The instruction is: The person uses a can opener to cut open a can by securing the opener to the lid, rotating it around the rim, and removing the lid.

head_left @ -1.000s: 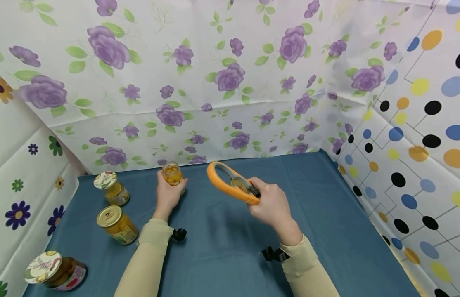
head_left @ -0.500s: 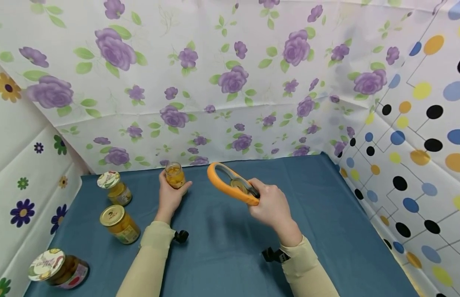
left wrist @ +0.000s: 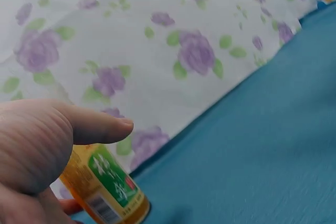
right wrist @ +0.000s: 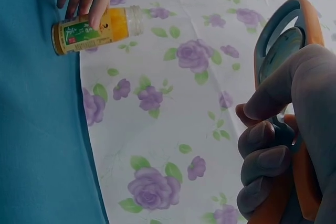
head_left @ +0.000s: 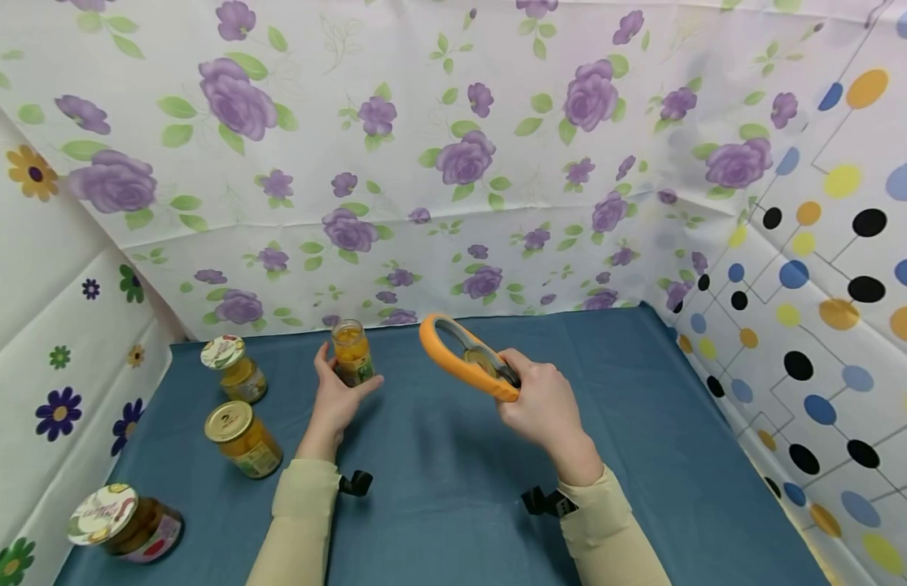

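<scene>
An uncapped glass jar (head_left: pixel 352 356) of yellow-orange fruit stands upright near the back edge of the blue cloth. Its green label shows in the left wrist view. My left hand (head_left: pixel 335 404) is at the jar's near side, fingers spread around it and the thumb (left wrist: pixel 105 128) stretched out straight. In my right hand (head_left: pixel 543 399) I grip an orange-handled jar opener (head_left: pixel 442 362), raised above the cloth with its loop pointing left. A round metal lid (head_left: pixel 479 359) sits inside the opener's loop.
Three capped jars stand along the left side: a small yellow jar (head_left: pixel 243 381), a larger jar of orange contents (head_left: pixel 256 456) and a dark jar (head_left: pixel 151 529) nearest me. Patterned sheets (head_left: pixel 453 244) hang behind and at both sides of the blue cloth (head_left: pixel 439 505).
My left fingers have loosened from around the jar and the hand has drawn slightly back toward me. The right hand keeps its grip on the jar opener. The head view has shifted slightly left.
</scene>
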Available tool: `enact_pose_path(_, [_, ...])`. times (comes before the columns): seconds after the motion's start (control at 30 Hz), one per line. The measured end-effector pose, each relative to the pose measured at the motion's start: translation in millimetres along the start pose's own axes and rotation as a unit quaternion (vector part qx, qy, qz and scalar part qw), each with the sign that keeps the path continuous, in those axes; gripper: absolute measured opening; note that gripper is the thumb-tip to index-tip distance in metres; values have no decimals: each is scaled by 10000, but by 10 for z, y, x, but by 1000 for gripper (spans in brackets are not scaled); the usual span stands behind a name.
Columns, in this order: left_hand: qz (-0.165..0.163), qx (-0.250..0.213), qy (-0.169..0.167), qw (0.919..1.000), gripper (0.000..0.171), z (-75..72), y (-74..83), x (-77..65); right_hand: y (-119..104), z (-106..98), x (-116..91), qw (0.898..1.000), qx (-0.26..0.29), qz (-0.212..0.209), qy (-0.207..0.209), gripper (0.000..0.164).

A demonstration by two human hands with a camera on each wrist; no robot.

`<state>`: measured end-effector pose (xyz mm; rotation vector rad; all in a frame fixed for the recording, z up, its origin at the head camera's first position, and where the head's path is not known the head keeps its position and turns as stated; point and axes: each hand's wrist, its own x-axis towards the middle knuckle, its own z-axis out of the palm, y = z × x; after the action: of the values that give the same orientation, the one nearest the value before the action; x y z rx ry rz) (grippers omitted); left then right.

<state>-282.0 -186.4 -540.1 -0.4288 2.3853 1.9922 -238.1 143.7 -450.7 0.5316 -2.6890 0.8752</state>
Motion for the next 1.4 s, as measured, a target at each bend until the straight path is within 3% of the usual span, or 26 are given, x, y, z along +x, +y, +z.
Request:
enact_pose_path(0.37, [-263,-138,-142,9995,103,-97,212,-295,36,-60,33,9994,15,332,-126,39])
enact_pose_path(0.47, [-135,2,-16,9999,94,-130,262,-358,58,-51,27,9994,10,334,-89,38])
enact_pose_path(0.63, [272,384,502,9976,63,-195,354,-456,85,-33,27,9995,67,299,-51,38])
enact_pose_path(0.7, [332,548,565,9963,53,-229,396,-498,95,-32,31,9995,87,295,-26,38])
enact_pose_path(0.8, [397,729,456,9955,38,-286,447,-553,106,-38,37,9994,116,314,7,37])
enact_pose_path(0.93, [632,541,67,9965,43,-296,502,-612,110,-46,49,9994,160,301,3,37])
enact_pose_path(1.1, [1018,-207,-620,9927,30,-53,606,-704,86,-43,66,9996,177,173,131,38])
enact_pose_path(1.2, [1051,-972,-1124,9833,25,165,661,-789,58,-33,69,9993,148,-41,327,40])
enact_pose_path(1.27, [962,-1582,-1598,9696,29,293,677,-849,48,-19,73,9984,105,-226,508,42])
enact_pose_path(1.33, [835,-2161,-2221,9471,33,393,668,-897,43,-4,79,9966,45,-413,712,42])
enact_pose_path(1.4, [649,-2704,-2843,9175,36,463,657,-940,43,10,85,9944,-14,-579,888,41])
